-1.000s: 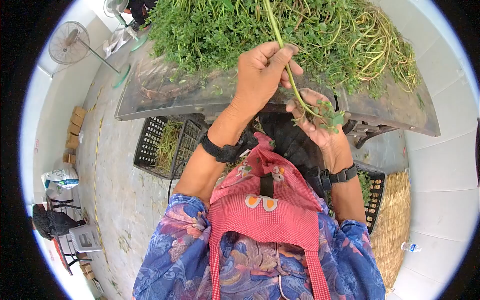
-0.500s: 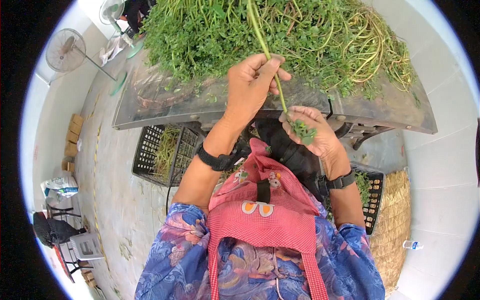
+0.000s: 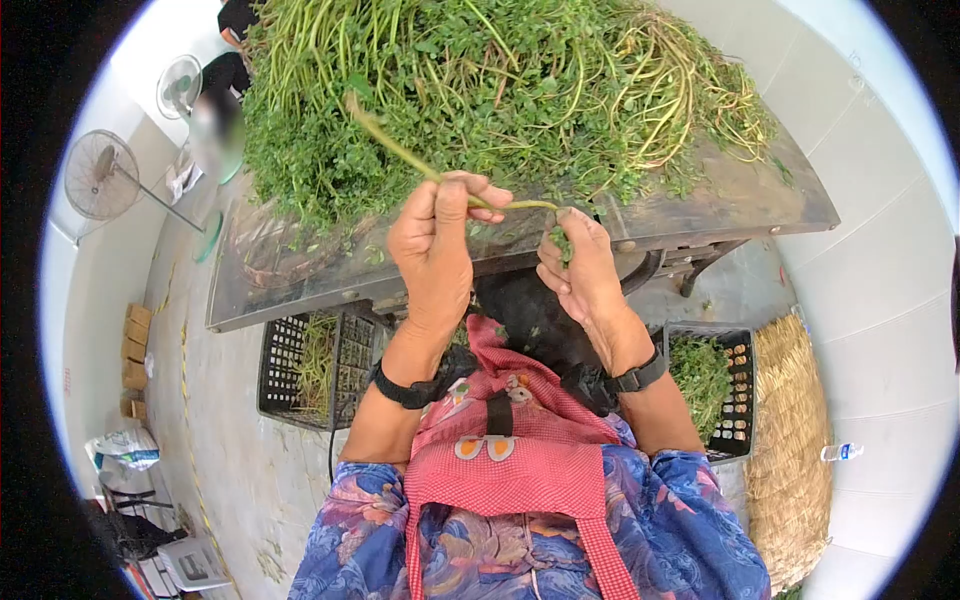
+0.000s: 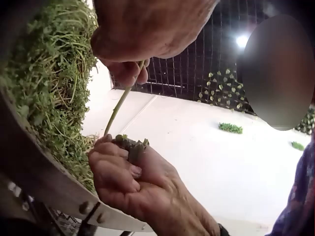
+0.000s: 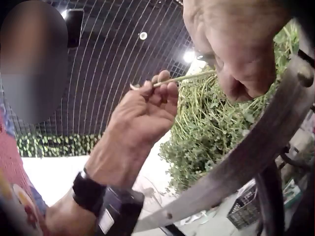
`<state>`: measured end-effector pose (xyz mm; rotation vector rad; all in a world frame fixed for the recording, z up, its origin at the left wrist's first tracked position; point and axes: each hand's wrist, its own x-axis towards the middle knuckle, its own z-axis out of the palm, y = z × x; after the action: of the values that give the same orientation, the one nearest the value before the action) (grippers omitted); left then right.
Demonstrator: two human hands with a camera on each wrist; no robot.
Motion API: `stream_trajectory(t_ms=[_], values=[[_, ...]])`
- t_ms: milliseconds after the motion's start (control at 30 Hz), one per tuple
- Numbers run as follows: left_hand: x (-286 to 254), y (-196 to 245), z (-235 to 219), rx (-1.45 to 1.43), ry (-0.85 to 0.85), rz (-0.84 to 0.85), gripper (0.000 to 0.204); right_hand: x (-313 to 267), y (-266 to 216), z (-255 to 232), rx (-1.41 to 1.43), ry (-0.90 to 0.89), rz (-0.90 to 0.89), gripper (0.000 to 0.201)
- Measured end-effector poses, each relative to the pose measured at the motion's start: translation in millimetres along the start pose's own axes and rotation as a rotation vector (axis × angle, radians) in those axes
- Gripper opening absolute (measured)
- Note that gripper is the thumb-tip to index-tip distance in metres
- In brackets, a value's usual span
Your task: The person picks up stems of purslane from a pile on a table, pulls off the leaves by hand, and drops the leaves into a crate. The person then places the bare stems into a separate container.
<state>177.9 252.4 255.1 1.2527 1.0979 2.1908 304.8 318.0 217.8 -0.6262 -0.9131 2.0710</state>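
Note:
One long green plant stem (image 3: 400, 152) stretches between both hands above the front edge of the table (image 3: 350, 285). My left hand (image 3: 432, 245) pinches it between thumb and fingers, and its thick end sticks out up and to the left. At the leafy end, my right hand (image 3: 583, 262) grips the stem, its fingers curled round it. Small green leaves (image 3: 563, 243) show at that palm. The left wrist view has the stem (image 4: 118, 109) running down into the curled right hand (image 4: 147, 189). Beyond the hands lies a big heap of leafy stems (image 3: 480, 100).
Under the table stand a black crate (image 3: 290, 370) with pale stems on the left and another crate (image 3: 738, 400) with green leaves on the right. A straw bundle (image 3: 790, 430) is beside it. Fans (image 3: 103, 175) and a person are at the far left.
The stem has swung from steep to leaning left, with a bend at the right hand. The right hand has curled round the leafy end; both hands sit lower and further left in view.

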Motion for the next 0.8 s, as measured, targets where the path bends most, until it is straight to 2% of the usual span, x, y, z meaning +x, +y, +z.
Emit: stream_trajectory(t_ms=[33,67,100,167,233,300,367,433,500,533,567,600,633,700,767,800], values=[[0.9,1.0,-0.8,-0.005,-0.006,0.002,0.025,-2.6,-4.4,1.2,0.153,-0.041,-0.002,0.015],[4.1,3.1,-5.6,-0.206,0.063,-0.017,0.025,-4.9,-11.1,-0.4,0.342,0.024,0.035,0.015],[8.6,5.6,-11.8,-0.406,0.13,-0.037,0.025,-4.0,-14.8,-13.0,0.342,0.022,0.024,0.015],[22.3,11.8,-29.2,-0.39,0.224,-0.054,0.025,-3.1,-26.7,-53.6,0.621,-0.152,-0.113,0.013],[25.0,15.8,-36.5,-0.353,0.197,-0.09,0.025,-26.8,-46.7,-84.9,0.369,0.028,-0.214,0.014],[21.6,10.9,-41.6,-0.195,0.111,-0.18,0.023,-54.2,-66.4,-111.9,-0.049,0.463,-0.303,0.019],[17.6,-0.2,-47.1,-0.186,0.13,-0.23,0.023,-81.4,-72.2,-174.8,-0.261,0.749,-0.392,0.025],[14.4,-10.0,-51.9,-0.132,0.134,-0.371,0.022,-116.9,-81.9,-234.7,-0.594,0.997,-0.42,0.032],[14.2,-20.6,-61.1,-0.139,0.108,-0.392,0.019,-148.6,-79.3,-351.3,-1.691,1.085,-0.323,0.041],[14.6,-24.0,-65.4,-0.181,0.114,-0.445,0.018,-158.3,-76.7,-353.2,-1.691,1.089,-0.329,0.041],[15.4,-25.9,-66.4,-0.225,0.121,-0.497,0.018,-165.4,-78.1,-352.7,-1.844,1.154,-0.335,0.043],[16.9,-23.0,-61.0,-0.188,0.198,-0.523,0.018,-166.4,-84.2,-351.8,-1.998,1.217,-0.342,0.046],[17.3,-26.8,-64.8,-0.19,0.2,-0.519,0.018,-157.9,-94.1,-339.9,-1.999,1.216,-0.347,0.046],[18.9,-37.4,-75.2,-0.156,0.16,-0.518,0.018,-125.6,-117.5,-306.9,-1.428,0.965,-0.547,0.046],[19.4,-42.2,-68.4,-0.075,0.208,-0.508,0.017,-86.8,-136.8,-243.2,-1.067,0.826,-0.452,0.042],[18.1,-49.1,-71.0,-0.05,0.176,-0.491,0.016,-62.3,-142.8,-231.0,-1.138,0.754,-0.507,0.039]])
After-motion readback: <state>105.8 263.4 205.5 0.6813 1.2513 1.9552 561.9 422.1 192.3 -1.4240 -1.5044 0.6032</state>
